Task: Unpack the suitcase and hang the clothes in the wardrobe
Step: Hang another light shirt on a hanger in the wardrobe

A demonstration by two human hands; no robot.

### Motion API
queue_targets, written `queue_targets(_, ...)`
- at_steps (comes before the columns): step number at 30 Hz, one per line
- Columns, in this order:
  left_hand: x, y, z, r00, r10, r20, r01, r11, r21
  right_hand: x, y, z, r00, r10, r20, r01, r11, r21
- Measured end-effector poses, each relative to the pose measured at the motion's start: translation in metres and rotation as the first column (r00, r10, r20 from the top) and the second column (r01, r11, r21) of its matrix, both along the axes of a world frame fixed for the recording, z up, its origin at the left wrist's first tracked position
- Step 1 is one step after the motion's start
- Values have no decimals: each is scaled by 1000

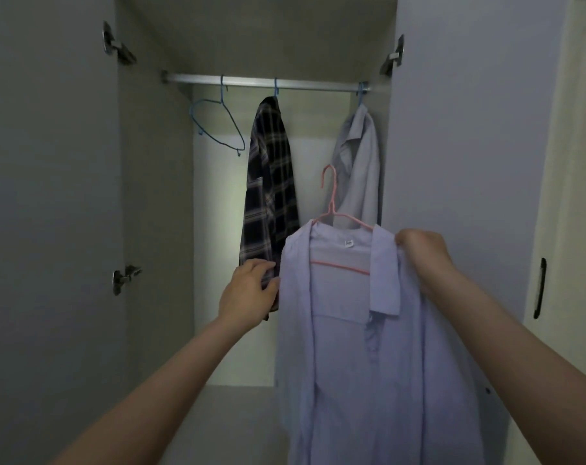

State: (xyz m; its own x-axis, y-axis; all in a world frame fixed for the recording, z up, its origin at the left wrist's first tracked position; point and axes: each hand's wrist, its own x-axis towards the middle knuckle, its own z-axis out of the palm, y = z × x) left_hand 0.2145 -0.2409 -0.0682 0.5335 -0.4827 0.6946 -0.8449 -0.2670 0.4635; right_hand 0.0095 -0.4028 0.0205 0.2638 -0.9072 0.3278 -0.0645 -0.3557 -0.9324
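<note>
Before me stands the open wardrobe (150,196); its rail (268,82) is above. The lilac shirt (362,347) hangs in front, on a pink hanger (332,196). It looks light, soft and floppy, so I would lift by the hook. My right hand (422,250) pinches its shoulder; my left hand (248,290) grips its edge.

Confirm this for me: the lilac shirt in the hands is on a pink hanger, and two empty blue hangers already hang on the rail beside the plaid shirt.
Not quite. The head view shows only one empty blue hanger on the rail, left of the plaid shirt. The rest holds: the lilac shirt in the hands is on a pink hanger.
</note>
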Motion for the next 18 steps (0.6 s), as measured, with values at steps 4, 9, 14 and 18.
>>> queue_targets(4,20,-13,7,995,-60,-77,52,994,-101,35,-11,15,996,-22,84,23,1000,-14)
queue_targets(9,59,-39,21,971,-206,-121,168,949,-267,86,-20,35,962,50,268,-38,998,-51)
queue_targets(14,109,-72,49,968,-247,-36,230,938,-258,136,-41,66,930,53,363,25,978,-206)
queue_targets(18,153,-103,76,963,-259,81,271,918,-290,177,-64,106,899,27,437,61,981,-186)
